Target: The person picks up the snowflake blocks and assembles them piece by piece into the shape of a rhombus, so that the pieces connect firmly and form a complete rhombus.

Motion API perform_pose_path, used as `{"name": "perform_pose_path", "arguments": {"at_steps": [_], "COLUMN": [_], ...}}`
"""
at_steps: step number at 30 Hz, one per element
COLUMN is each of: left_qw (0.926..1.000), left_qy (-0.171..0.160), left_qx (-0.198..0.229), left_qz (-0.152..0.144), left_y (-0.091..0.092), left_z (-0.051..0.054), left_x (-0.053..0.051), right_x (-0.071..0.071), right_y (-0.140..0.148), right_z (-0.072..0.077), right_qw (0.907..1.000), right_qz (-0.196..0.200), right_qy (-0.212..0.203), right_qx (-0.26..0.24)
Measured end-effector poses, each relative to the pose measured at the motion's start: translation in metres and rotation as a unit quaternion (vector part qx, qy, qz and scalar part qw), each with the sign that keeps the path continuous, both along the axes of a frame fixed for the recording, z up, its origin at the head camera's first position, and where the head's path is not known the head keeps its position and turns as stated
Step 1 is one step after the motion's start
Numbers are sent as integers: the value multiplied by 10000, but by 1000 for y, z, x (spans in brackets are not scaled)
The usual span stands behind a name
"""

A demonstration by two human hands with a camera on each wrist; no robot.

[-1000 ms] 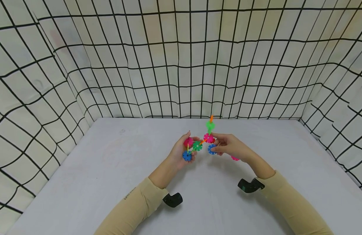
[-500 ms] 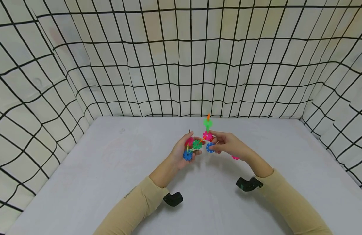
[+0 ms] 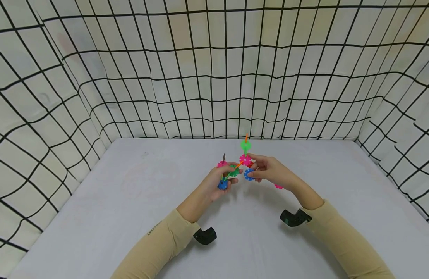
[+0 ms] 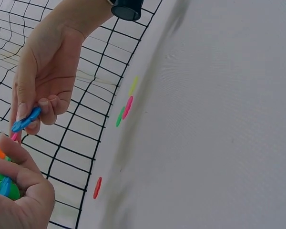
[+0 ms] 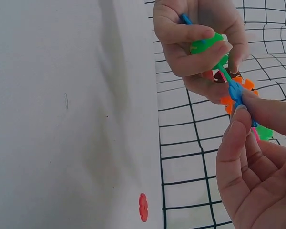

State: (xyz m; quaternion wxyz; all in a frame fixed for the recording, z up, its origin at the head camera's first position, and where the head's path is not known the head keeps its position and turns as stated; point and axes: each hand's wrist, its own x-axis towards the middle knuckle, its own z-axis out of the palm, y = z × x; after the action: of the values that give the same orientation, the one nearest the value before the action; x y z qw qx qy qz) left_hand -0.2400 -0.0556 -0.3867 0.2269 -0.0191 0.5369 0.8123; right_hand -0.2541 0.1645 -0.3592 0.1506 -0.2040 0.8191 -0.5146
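My left hand (image 3: 214, 182) grips a cluster of joined notched plastic discs, among them a dark green disc (image 3: 233, 170) and a blue one (image 3: 223, 184). An upright bright green disc (image 3: 246, 145) and a pink disc (image 3: 245, 159) rise from the far side of the cluster. Thumb and fingers of my right hand (image 3: 275, 172) pinch another blue disc (image 5: 236, 93). In the right wrist view this disc meets a green piece of the cluster; how firmly they fit cannot be told. An orange disc (image 5: 248, 85) shows behind it. Fingers partly hide the cluster.
Loose discs lie on the white table (image 3: 131, 217): a yellow (image 4: 133, 86), a pink (image 4: 127, 108), a green (image 4: 120, 117) and a red one (image 4: 97, 188). Black-lined netting (image 3: 214, 89) encloses the table at the back and sides. Black mounts sit at both wrists.
My left thumb and fingers have turned over the pink and dark green discs, covering more of them. A dark disc edge now stands up behind. My right hand has shifted slightly left and away from me.
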Motion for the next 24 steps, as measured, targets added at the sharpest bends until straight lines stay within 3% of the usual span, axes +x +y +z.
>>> {"name": "perform_pose_path", "arguments": {"at_steps": [24], "left_qw": [9995], "left_qy": [145], "left_qx": [240], "left_qz": [157], "left_y": [-4], "left_z": [-1], "left_x": [-3], "right_x": [0], "right_y": [4], "right_z": [-5], "right_qw": [9999], "right_qz": [24], "right_qy": [-60], "right_qx": [-90]}}
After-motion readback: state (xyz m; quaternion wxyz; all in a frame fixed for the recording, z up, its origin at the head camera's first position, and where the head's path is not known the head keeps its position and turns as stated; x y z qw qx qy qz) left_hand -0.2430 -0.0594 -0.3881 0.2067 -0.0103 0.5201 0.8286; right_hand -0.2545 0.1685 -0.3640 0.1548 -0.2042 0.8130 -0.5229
